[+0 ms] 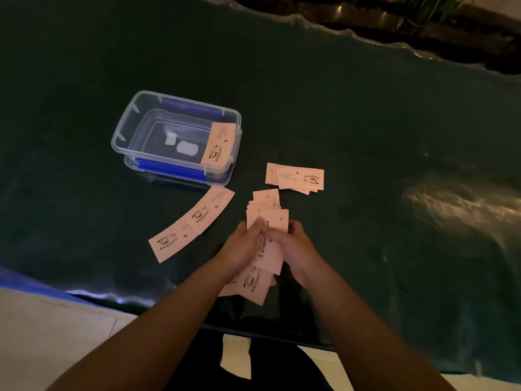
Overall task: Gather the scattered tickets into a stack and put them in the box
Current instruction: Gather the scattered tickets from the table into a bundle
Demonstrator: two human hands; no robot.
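Note:
Pale pink coffee tickets lie scattered on a dark green table (366, 131). My left hand (244, 248) and my right hand (293, 244) together grip a loose bunch of tickets (267, 213) just above the table, near its front edge. More tickets (252, 283) fan out under my wrists. A small pile of tickets (298, 177) rests beyond my hands to the right. Two overlapping tickets (191, 224) lie to the left. The clear plastic box (135, 131) with blue clips stands open at the left, one ticket (218, 145) leaning against its right wall.
Two small white pieces (183, 146) lie on the box's bottom. The table's wavy far edge (338, 29) borders a dark ledge with a plant. A pale floor (56, 334) shows below the front edge at the left. A white slip (235, 354) rests on my lap.

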